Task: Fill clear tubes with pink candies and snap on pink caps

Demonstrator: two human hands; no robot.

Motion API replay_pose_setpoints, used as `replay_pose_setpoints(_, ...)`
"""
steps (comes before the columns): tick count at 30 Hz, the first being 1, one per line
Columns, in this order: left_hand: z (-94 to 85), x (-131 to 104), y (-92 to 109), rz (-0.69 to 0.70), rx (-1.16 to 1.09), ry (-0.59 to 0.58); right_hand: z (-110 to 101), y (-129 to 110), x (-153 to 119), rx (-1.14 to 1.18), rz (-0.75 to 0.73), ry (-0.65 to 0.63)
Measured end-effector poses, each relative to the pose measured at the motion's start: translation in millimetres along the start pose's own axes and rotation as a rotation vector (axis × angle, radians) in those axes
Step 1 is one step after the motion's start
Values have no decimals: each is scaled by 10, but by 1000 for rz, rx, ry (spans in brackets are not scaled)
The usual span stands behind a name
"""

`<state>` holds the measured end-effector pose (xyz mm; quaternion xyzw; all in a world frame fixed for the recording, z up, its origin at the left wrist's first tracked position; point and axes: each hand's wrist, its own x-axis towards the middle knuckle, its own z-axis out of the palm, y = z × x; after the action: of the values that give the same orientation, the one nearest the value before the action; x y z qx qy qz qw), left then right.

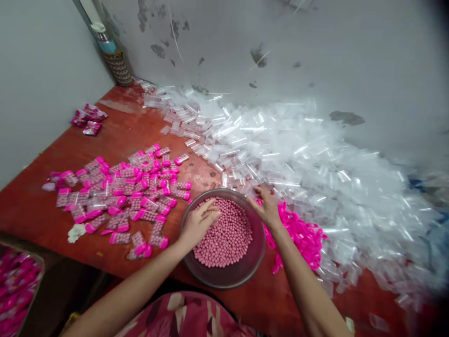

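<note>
A dark round metal bowl (224,278) stands at the table's front edge, partly filled with small round pink candy balls (228,234). My left hand (199,227) is over the bowl's left side, fingers apart, fingertips at the candy. Past the bowl's right rim, my right hand (268,210) reaches forward with thumb and fingers spread. Clear plastic containers (247,189) lie just beyond its fingertips; whether it touches one I cannot tell. Beside the right wrist is a heap of bright pink caps (303,241).
Filled pink-capped containers (122,187) cover the table's left part. A large pile of clear containers (298,145) spreads along the wall. Shiny pink packets (89,117) and a flask in a woven holder (117,65) are at back left. A box of pink items (17,285) stands lower left.
</note>
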<state>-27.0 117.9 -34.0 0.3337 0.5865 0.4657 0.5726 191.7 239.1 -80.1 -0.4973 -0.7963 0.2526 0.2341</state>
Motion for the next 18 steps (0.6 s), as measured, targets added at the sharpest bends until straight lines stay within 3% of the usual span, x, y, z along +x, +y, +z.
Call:
replay_pose_setpoints(3, 165, -75, 73, -54, -76, -70, -136, -440, -332, 4, -273, -94)
replay_pose_setpoints(7, 255, -270, 78, -42, 21, -76, -166, -756, -671, -26, -421, -169)
replay_pose_setpoints(13, 191, -603, 22, -30, 132, -2, -65, -898, -960, -64, -421, -204)
replay_pose_setpoints(18, -9, -824, 93, -62, 70, 103, -60, -820, -1103, -70, -449, -163)
